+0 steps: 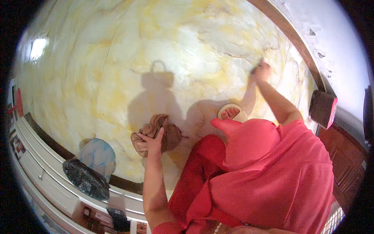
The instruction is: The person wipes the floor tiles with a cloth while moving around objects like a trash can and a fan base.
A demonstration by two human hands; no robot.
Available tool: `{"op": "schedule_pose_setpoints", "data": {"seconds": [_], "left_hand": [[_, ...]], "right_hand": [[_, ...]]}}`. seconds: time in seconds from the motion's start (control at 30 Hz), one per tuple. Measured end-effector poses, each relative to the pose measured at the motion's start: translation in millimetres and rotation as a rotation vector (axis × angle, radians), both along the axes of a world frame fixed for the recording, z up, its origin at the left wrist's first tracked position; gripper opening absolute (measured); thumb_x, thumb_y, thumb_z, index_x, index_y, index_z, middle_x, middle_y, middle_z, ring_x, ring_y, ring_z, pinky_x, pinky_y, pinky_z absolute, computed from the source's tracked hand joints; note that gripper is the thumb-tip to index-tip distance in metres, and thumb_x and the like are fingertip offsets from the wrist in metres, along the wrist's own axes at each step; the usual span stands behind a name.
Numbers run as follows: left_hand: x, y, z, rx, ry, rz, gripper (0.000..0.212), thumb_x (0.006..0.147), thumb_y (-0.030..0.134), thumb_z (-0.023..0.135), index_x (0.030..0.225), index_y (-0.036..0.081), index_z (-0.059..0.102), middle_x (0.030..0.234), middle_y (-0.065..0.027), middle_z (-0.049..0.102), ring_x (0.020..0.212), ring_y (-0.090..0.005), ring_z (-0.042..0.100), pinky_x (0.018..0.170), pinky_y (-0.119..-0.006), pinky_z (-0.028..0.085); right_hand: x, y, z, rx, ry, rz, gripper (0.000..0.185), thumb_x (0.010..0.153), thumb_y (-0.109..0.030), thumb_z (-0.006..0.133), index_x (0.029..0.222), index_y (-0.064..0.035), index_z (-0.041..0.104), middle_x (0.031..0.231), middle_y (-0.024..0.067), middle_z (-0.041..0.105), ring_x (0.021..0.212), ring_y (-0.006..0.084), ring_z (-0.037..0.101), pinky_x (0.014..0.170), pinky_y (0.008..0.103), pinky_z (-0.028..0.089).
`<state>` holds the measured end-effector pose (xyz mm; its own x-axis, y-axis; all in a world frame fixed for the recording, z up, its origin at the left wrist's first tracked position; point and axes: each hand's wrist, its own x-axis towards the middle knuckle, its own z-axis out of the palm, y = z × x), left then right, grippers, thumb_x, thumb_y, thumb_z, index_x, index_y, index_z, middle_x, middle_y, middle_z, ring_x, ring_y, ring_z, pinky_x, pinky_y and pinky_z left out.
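My left hand (152,142), fingers spread, grips a bunched brown cloth item (172,137) low over the marbled yellow and white floor (131,38); folds hide its full shape. Out to the right, my right hand (263,71) is blurred and closed around a small dark object (256,68) that is too unclear to name. The right arm is stretched well away from the cloth. Between the two hands, one foot in a pale sandal (243,117) shows beside my red clothing (254,146).
A blue and white rounded object (98,155) and a black plastic bag (86,180) are at lower left, by white cabinet fronts (49,181). A dark box with a pink side (321,108) is near the right wall, whose brown baseboard (292,36) curves past.
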<state>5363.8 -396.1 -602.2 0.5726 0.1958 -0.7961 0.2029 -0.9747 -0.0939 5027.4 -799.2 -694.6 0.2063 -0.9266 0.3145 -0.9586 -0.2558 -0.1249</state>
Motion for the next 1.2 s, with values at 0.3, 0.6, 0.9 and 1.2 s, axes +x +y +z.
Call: {"op": "schedule_pose_setpoints", "data": {"seconds": [0.3, 0.6, 0.9, 1.2], "left_hand": [[-18.2, -30.6, -20.1, -0.004, -0.187, 0.027, 0.131, 0.057, 0.062, 0.074, 0.141, 0.02, -0.016, 0.143, -0.0273, -0.018, 0.131, -0.0506, -0.012, 0.1, -0.065, 0.016], [18.1, -89.7, -10.3, -0.144, -0.247, -0.319, 0.132, 0.052, 0.059, 0.078, 0.143, 0.019, -0.009, 0.148, -0.0173, -0.011, 0.134, -0.0451, -0.007, 0.093, -0.073, 0.017], [22.6, -103.1, 0.6, -0.184, -0.158, -0.335, 0.127, 0.057, 0.055, 0.078, 0.143, 0.015, -0.006, 0.148, -0.0177, -0.011, 0.134, -0.0418, -0.013, 0.096, -0.072, 0.011], [6.6, -76.8, -14.2, -0.415, -0.376, -0.32, 0.129, 0.051, 0.053, 0.08, 0.144, 0.018, -0.002, 0.149, -0.0142, -0.003, 0.135, -0.0412, -0.007, 0.092, -0.076, 0.011]], "right_hand": [[186.2, 169.0, 38.6, 0.616, 0.083, 0.847, 0.066, 0.075, -0.034, 0.064, 0.129, -0.0054, 0.04, 0.131, 0.019, 0.037, 0.12, 0.0385, 0.034, 0.1, 0.0493, 0.028], [131.7, 2.9, 38.7, 0.374, 0.19, 0.655, 0.086, 0.08, -0.056, 0.054, 0.139, -0.0028, 0.022, 0.145, 0.0219, 0.017, 0.133, 0.0376, 0.017, 0.109, 0.0454, 0.015], [273.1, -36.1, 5.8, 0.256, 0.114, 0.346, 0.082, 0.086, -0.052, 0.043, 0.137, 0.0075, 0.018, 0.144, 0.0294, 0.01, 0.132, 0.0459, 0.012, 0.109, 0.0487, 0.009], [408.9, 66.2, 44.7, 0.29, 0.166, 0.858, 0.077, 0.084, -0.047, 0.051, 0.137, 0.0013, 0.022, 0.141, 0.0296, 0.019, 0.131, 0.0456, 0.016, 0.108, 0.0504, 0.013]]}}
